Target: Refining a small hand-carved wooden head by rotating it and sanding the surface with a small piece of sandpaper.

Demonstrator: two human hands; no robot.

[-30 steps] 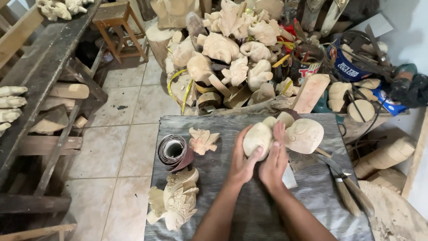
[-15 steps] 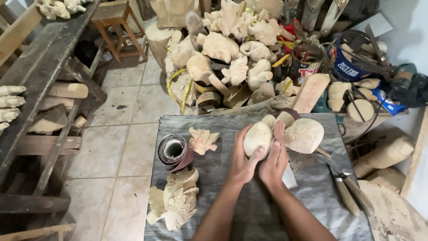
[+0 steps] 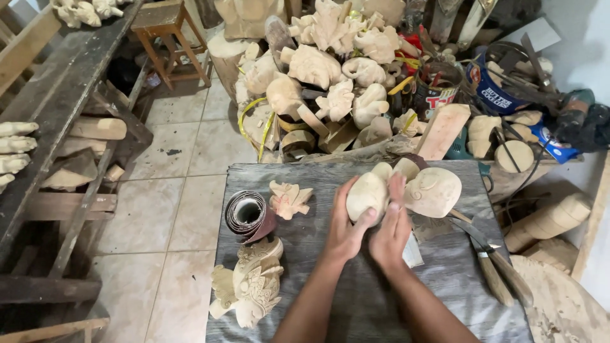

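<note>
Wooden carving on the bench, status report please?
Left hand cups the pale carving. Right hand lies flat on its middle. Sandpaper roll and knives lie apart, nothing in the way.

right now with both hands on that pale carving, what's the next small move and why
Probably turn the carving a little in the left hand, so a fresh face meets the right hand. The left hand cups the rounded lobe from below while the right hand's fingers lie flat in the groove between the lobes. I cannot tell whether they press sandpaper; a sandpaper roll lies close by.
</note>
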